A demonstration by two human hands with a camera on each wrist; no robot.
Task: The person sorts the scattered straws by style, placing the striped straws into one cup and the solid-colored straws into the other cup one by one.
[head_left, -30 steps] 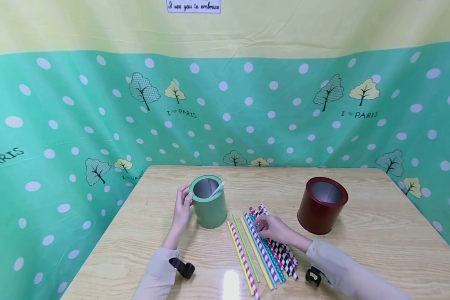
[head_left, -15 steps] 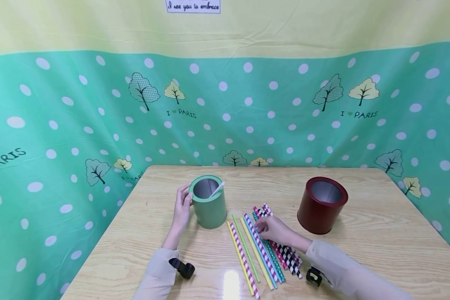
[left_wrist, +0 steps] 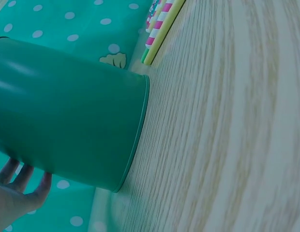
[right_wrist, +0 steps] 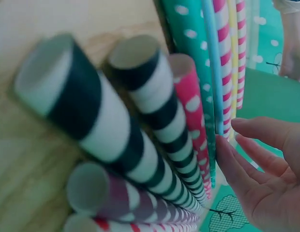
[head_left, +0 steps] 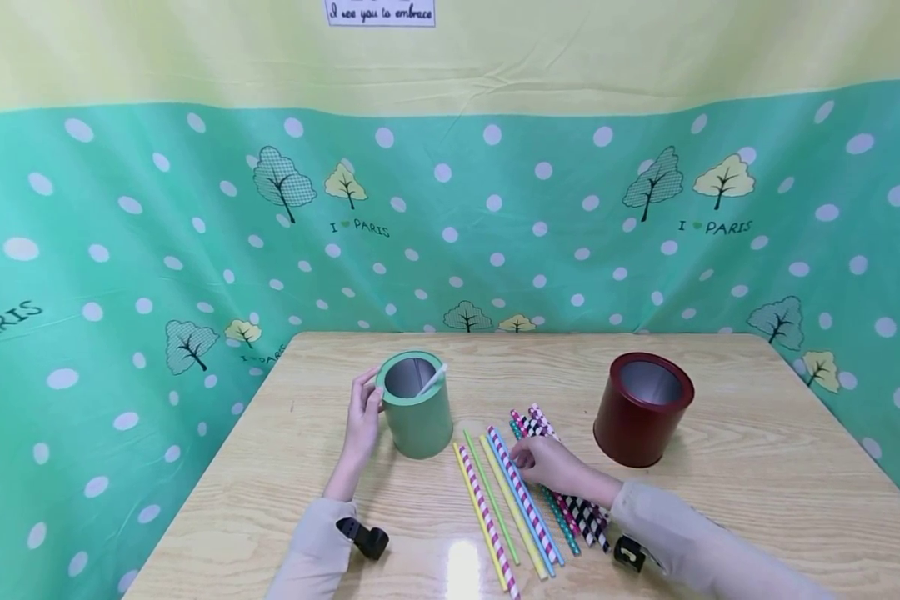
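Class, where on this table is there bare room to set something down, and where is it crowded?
Bare wood lies behind the green tin and red tin, along the table right of the red tin, and front left. The straws and right hand crowd the middle.
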